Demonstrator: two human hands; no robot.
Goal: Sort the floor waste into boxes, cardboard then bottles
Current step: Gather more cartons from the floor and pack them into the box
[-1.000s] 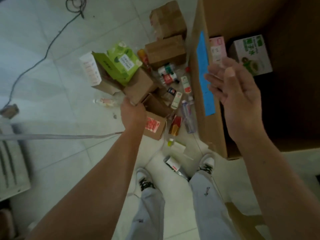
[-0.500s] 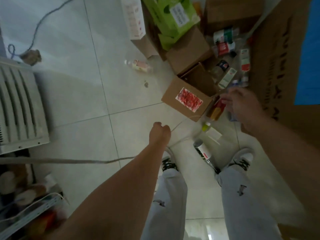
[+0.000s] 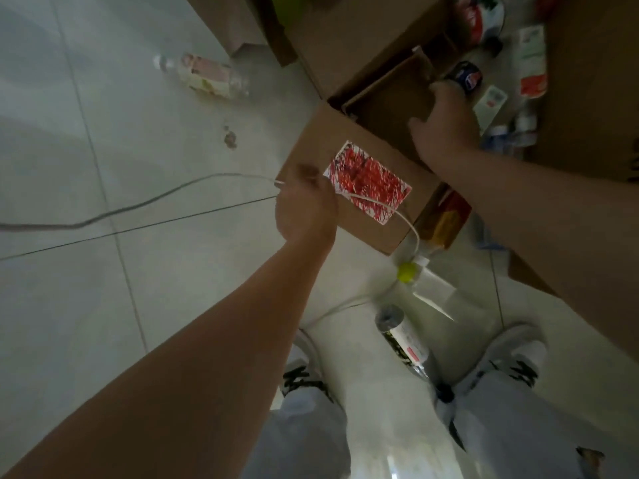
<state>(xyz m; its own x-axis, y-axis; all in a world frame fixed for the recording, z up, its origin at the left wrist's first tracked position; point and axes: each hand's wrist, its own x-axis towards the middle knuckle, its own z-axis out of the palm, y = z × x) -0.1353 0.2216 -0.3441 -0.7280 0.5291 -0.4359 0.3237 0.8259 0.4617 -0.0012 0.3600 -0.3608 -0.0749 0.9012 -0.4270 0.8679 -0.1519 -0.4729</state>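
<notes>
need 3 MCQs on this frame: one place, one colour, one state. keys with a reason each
1. The pink-labelled bottle lies: A) on the floor tiles, left of the cardboard box; B) inside a box; C) between the shoes.
2. The scribble on the box's white label is: A) blue; B) red; C) green.
3. The left hand: A) is open and empty; B) grips the white cable; C) holds a bottle.
A: it lies alone on bare tile. B: red strokes cover the label. B: its fingers curl round the cable.
</notes>
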